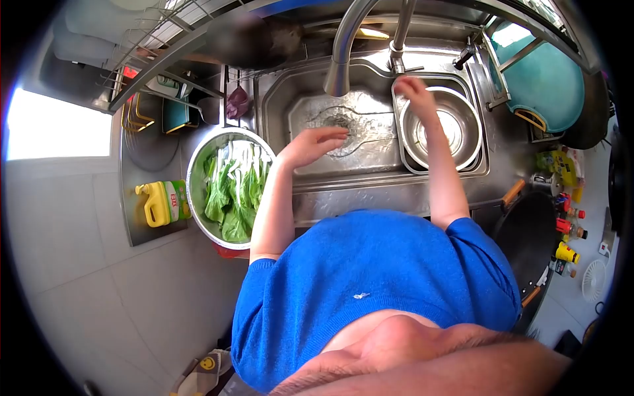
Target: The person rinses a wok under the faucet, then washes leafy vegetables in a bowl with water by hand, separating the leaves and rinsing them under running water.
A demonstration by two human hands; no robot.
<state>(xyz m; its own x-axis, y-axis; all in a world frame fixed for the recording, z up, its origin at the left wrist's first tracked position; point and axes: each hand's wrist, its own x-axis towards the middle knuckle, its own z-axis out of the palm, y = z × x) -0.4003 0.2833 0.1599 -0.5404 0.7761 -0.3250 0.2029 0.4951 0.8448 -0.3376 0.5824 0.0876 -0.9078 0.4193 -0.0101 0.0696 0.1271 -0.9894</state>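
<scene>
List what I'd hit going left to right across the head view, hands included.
Yellow jug → metal bowl holding leafy greens → left hand → right hand → black wok → white fan. Left out: the round steel basin, since the right hand overlaps it.

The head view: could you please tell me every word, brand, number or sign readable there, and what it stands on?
No words or numbers are legible.
Yellow jug: label characters too small.
Bottles at right: labels too small.
Fabric item, bottom left: yellow smiley face, no readable words.
</scene>
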